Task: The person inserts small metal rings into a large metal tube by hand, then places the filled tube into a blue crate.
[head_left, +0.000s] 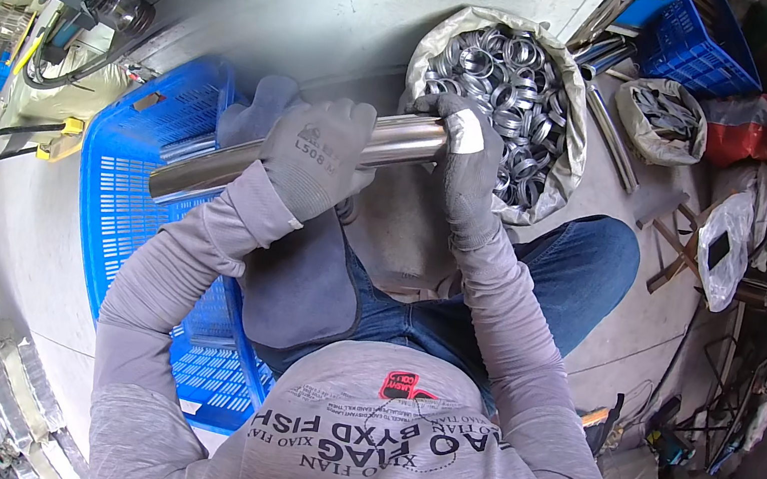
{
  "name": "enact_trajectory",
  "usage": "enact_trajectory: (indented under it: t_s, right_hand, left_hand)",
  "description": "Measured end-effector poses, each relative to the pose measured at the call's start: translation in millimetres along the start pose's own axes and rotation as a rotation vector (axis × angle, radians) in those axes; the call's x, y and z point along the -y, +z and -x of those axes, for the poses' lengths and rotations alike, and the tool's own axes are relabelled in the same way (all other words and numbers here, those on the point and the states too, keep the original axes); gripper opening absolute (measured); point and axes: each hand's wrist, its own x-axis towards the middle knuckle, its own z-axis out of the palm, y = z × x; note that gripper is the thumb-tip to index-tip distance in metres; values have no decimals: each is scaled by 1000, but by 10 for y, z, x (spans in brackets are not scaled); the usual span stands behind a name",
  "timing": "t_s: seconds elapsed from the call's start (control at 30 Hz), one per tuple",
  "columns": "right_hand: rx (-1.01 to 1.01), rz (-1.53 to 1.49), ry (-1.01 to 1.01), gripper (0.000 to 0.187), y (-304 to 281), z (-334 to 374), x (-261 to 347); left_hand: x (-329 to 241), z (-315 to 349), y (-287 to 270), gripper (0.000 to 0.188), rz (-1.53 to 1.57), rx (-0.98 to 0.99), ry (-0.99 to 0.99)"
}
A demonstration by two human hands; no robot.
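A shiny metal tube (215,173) lies slantwise across the space in front of me, its lower end over a blue basket. Wrapped around its middle is my left hand (317,149), in a grey glove. My right hand (463,157), also gloved, closes on the tube's upper right end; a white patch shows on a finger. Just beyond that hand stands a white sack (578,140) full of metal rings (528,101). Below the tube, a grey pad (304,292) covers my left thigh.
The blue plastic basket (104,183) at my left holds more metal tubes. A smaller sack of metal pieces (662,124), a red bag (743,122) and a blue crate (703,55) stand at the far right. Machinery (123,8) is at the far left.
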Motion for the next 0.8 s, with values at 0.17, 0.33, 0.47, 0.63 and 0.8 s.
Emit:
enact_trajectory:
  t_s: [0.17,0.33,0.47,0.63,0.8]
  right_hand:
    - [-4,98,30,35,-9,7,-40]
    - [-53,91,140,29,74,51,-218]
    - [-111,-75,279,28,96,15,-168]
    - [-335,-502,437,31,-304,-284,-99]
    - [-100,-454,444,40,-273,-350,-243]
  left_hand:
    - [-71,-3,16,41,-98,88,-26]
    - [-78,46,52,42,-131,98,-19]
    - [-104,59,-30,49,-78,23,66]
    - [-4,482,-246,48,768,-543,-32]
    - [611,439,127,29,1620,-667,-257]
